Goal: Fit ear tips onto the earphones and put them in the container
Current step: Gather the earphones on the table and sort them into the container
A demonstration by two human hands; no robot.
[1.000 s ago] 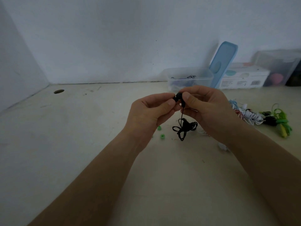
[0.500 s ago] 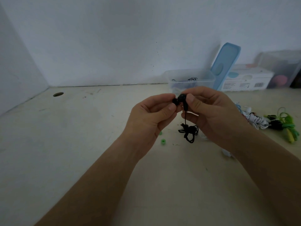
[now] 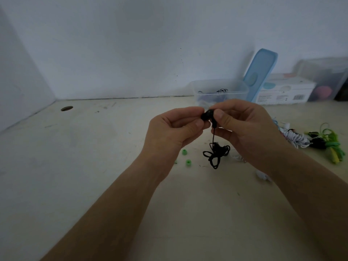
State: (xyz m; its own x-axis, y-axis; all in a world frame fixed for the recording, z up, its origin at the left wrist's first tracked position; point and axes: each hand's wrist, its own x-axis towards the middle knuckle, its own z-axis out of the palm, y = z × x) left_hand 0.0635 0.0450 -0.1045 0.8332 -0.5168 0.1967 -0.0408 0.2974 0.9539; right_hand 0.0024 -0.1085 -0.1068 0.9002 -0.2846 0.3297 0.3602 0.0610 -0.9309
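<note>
We pinched black earbud (image 3: 206,116) with curled fingers: left hand (image 3: 173,130) at its 9 o'clock, right hand (image 3: 244,129) at 3; cable (image 3: 216,151) hung at 6.

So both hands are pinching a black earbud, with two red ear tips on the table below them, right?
Not quite. The head view shows the two ear tips on the table are green, not red. The left hand and right hand do pinch the black earbud.

left hand (image 3: 175,129) | fingers (image 3: 196,127) moved in | now pressed against black earphone (image 3: 207,116)
</note>
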